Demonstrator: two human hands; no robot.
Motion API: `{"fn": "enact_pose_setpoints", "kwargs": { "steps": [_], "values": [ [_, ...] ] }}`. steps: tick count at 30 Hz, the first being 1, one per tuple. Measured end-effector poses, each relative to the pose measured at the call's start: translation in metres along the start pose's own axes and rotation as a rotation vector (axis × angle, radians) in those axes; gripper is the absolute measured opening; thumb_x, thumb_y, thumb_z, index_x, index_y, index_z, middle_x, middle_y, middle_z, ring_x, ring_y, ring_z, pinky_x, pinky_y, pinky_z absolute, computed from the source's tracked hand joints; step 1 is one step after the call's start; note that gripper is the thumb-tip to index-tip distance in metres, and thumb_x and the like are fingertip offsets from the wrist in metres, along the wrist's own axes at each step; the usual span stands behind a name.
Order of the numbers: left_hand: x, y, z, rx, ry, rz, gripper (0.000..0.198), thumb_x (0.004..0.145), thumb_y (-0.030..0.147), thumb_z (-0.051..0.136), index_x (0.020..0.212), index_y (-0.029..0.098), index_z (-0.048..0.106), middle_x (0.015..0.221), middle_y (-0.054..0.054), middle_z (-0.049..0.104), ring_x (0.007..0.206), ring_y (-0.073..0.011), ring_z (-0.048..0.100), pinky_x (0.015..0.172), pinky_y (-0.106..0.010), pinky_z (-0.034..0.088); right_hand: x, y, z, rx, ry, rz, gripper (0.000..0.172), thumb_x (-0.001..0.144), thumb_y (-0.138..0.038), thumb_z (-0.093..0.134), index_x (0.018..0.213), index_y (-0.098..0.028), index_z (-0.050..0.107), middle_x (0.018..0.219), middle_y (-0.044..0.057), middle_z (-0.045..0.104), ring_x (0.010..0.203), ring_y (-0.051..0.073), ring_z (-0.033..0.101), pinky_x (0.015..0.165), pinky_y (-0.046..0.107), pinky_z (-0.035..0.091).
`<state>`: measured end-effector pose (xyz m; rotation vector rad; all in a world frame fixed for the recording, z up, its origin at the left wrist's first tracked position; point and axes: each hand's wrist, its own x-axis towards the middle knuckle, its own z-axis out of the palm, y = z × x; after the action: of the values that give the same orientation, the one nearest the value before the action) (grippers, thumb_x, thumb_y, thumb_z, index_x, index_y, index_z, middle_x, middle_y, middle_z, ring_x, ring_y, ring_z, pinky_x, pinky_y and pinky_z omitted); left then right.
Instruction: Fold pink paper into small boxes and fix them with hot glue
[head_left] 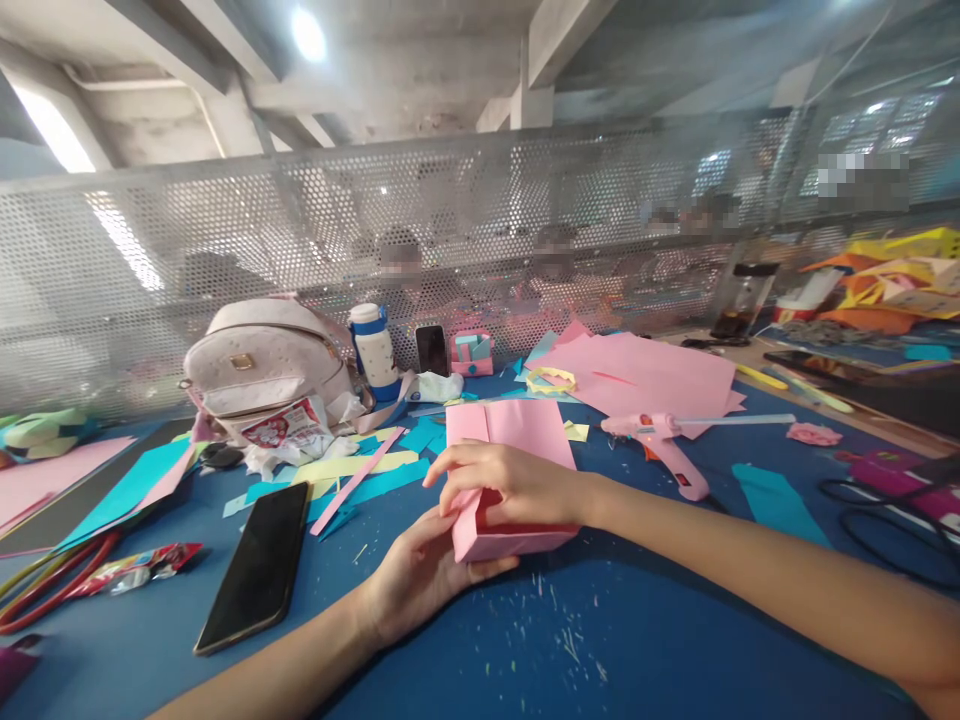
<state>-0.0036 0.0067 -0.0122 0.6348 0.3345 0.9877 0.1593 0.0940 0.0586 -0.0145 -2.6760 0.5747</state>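
Note:
A pink paper box [525, 425], folded with an upright back panel and an opening at the near side, rests on the blue table in front of me. My left hand [424, 565] holds its near left corner, thumb above and fingers beneath the lower edge. Over the box reaches my right hand [502, 482], its fingers bent round a folded flap at the left side; the fingertips are partly hidden. To the right lies a pink hot glue gun [660, 440] with a clear glue stick in its back end.
Pink paper sheets [645, 365] lie behind the glue gun. On the left are a black phone [259, 565], coloured paper strips [367, 470], a pale backpack [274, 350] and a white-blue bottle [375, 350]. A perforated metal screen [465, 190] stands behind; people sit beyond it.

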Motion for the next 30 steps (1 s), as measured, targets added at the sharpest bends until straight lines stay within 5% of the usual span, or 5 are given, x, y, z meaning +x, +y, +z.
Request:
{"fn": "enact_pose_setpoints", "kwargs": {
  "steps": [6, 11, 14, 22, 30],
  "values": [
    [0.002, -0.001, 0.005, 0.22, 0.174, 0.103, 0.027, 0.096, 0.027, 0.05, 0.108, 0.011, 0.069, 0.107, -0.011, 0.071, 0.097, -0.0207, 0.066, 0.092, -0.041, 0.052, 0.0, -0.003, -0.023, -0.335, -0.036, -0.102, 0.03, 0.091, -0.01, 0.054, 0.12, -0.014, 0.056, 0.127, 0.011, 0.058, 0.125, 0.02, 0.045, 0.107, 0.04, 0.037],
    [0.003, -0.001, 0.005, 0.378, 0.195, 0.183, 0.026, 0.091, 0.029, 0.059, 0.105, 0.012, 0.072, 0.093, -0.009, 0.074, 0.077, -0.0166, 0.068, 0.076, -0.027, 0.053, -0.006, 0.001, -0.049, -0.575, 0.148, 0.055, 0.046, 0.08, -0.029, 0.072, 0.122, -0.02, 0.056, 0.141, 0.011, 0.047, 0.136, 0.028, 0.031, 0.111, 0.051, 0.03],
    [0.002, 0.001, 0.004, 0.514, 0.223, 0.226, 0.026, 0.089, 0.032, 0.063, 0.104, 0.014, 0.073, 0.09, -0.008, 0.075, 0.069, -0.0139, 0.066, 0.065, -0.021, 0.049, -0.008, 0.0, -0.054, -0.531, 0.188, 0.164, 0.056, 0.074, -0.029, 0.078, 0.125, -0.022, 0.054, 0.142, 0.009, 0.046, 0.132, 0.026, 0.039, 0.105, 0.044, 0.039],
    [0.004, 0.005, -0.002, 0.786, 0.296, 0.244, 0.029, 0.075, 0.034, 0.077, 0.097, 0.014, 0.077, 0.083, -0.007, 0.077, 0.073, -0.0253, 0.071, 0.065, -0.03, 0.054, -0.006, -0.009, -0.045, -0.329, 0.073, 0.161, 0.031, 0.081, -0.016, 0.07, 0.111, -0.021, 0.062, 0.127, 0.006, 0.059, 0.116, 0.019, 0.056, 0.095, 0.034, 0.048],
    [0.008, 0.006, -0.01, 0.837, 0.312, 0.279, 0.027, 0.075, 0.033, 0.076, 0.095, 0.015, 0.078, 0.088, -0.007, 0.077, 0.077, -0.0277, 0.071, 0.071, -0.034, 0.055, -0.007, -0.018, -0.045, -0.429, 0.005, 0.093, 0.066, 0.082, -0.019, 0.071, 0.14, -0.023, 0.04, 0.133, 0.006, 0.057, 0.12, 0.02, 0.052, 0.099, 0.035, 0.044]
  ]
}}
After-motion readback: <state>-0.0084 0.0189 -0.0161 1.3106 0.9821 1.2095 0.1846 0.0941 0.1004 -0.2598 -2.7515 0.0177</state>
